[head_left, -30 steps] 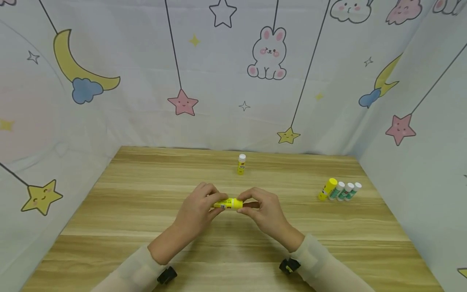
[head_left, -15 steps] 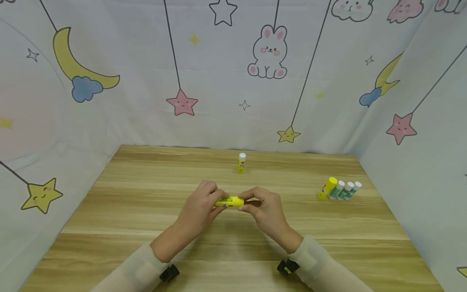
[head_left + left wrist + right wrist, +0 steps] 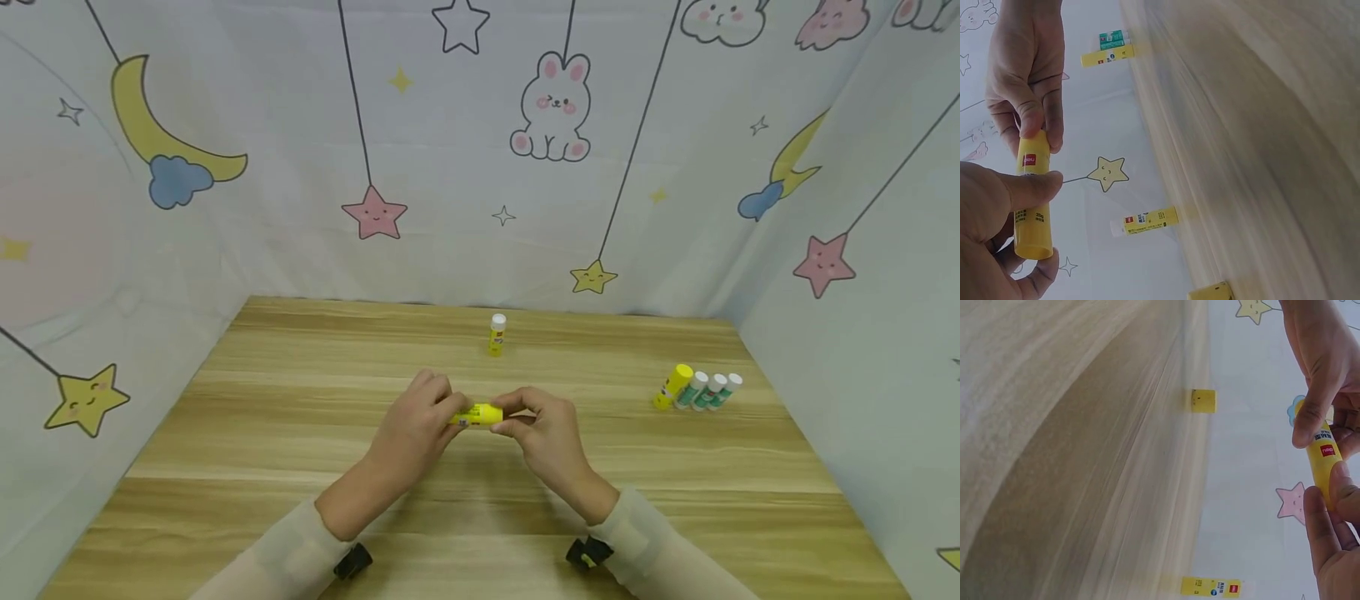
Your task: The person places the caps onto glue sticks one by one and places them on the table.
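Both hands hold one yellow glue stick (image 3: 477, 414), lying sideways above the middle of the wooden table. My left hand (image 3: 415, 425) grips its body between thumb and fingers; the bottom end juts out past the thumb in the left wrist view. At the other end, my right hand (image 3: 546, 433) pinches the yellow cap between thumb and fingertips. A red label patch shows on the glue stick (image 3: 1327, 450) in the right wrist view. Behind the hands stands another yellow glue stick (image 3: 496, 336) with a white cap.
At the table's right stand a large yellow glue stick (image 3: 673, 387) and several green glue sticks (image 3: 705, 392) with white caps, close together. A short yellow piece (image 3: 1204, 400) sits on the table (image 3: 300, 333) in the right wrist view. Patterned cloth (image 3: 450, 258) hangs around the table.
My left hand has slid slightly right along the glue stick, so less of it shows between the hands. My right hand keeps its pinch on the cap.
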Demonstrator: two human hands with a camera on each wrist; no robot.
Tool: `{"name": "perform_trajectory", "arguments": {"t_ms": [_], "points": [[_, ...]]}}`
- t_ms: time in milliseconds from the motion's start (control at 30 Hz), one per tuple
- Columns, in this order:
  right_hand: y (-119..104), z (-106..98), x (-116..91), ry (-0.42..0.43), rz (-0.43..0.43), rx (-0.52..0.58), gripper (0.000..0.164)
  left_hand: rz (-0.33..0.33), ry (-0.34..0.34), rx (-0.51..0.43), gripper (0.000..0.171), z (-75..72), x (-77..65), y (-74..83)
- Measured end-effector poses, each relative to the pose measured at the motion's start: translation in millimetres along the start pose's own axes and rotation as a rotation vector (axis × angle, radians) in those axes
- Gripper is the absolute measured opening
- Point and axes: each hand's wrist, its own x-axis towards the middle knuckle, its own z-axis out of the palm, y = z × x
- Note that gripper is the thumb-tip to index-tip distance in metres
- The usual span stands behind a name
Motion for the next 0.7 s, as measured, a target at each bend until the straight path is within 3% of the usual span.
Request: {"name": "perform_trajectory", "arguments": {"t_ms": [200, 500, 700], "points": [[-2.2, 0.8, 0.2, 0.008, 0.034, -0.011, 0.023, -0.007, 0.013, -0.003, 0.025, 1.3, -0.2, 0.6], [-38.9, -6.0, 2.0, -0.041, -0.006, -0.084, 0.024, -0.020, 0.002, -0.022, 0.028, -0.1, 1.8, 0.1], [-44.7, -9.1, 1.8, -0.061, 0.011, -0.094, 0.024, -0.013, -0.007, -0.033, 0.030, 1.0, 2.5, -2.1]]}}
